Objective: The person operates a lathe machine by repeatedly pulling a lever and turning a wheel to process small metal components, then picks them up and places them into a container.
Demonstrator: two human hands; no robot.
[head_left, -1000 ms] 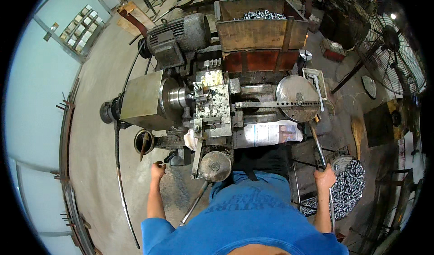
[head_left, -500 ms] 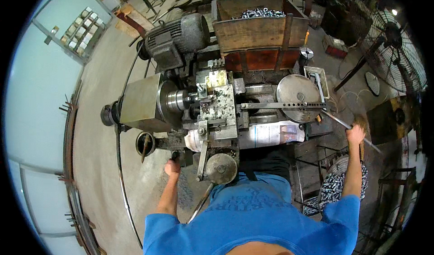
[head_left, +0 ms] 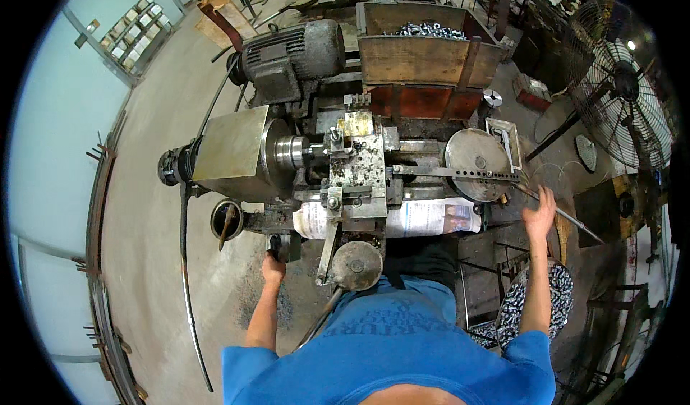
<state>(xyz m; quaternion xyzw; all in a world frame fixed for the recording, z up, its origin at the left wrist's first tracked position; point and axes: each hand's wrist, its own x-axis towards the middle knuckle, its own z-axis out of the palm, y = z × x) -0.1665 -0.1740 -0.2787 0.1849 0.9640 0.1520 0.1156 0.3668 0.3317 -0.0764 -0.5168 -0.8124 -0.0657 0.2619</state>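
In the head view, my left hand [head_left: 273, 268] is closed around a small dark handle [head_left: 274, 244] at the lathe's front left. My right hand [head_left: 539, 222] lies across the long metal lever rod [head_left: 577, 223] at the right, its fingers stretched out and thumb apart, not wrapped round it. The rod runs from beside a round metal disc [head_left: 476, 162], over which a perforated flat bar [head_left: 453, 173] passes. Left of centre, the steel chuck [head_left: 290, 152] faces the chip-covered tool slide [head_left: 357, 162]. A smaller round disc [head_left: 355, 266] sits nearest my body.
A wooden box [head_left: 410, 58] of small metal parts stands behind the lathe, beside an electric motor [head_left: 295, 51]. A basket of metal parts [head_left: 537, 301] is below my right arm. A pot with a brush [head_left: 227, 222] hangs at left. A large fan [head_left: 622, 81] stands far right.
My right hand has moved left along the lever rod, and its fingers have loosened from their grip. My left hand stays on the dark handle. The whole view has shifted slightly.
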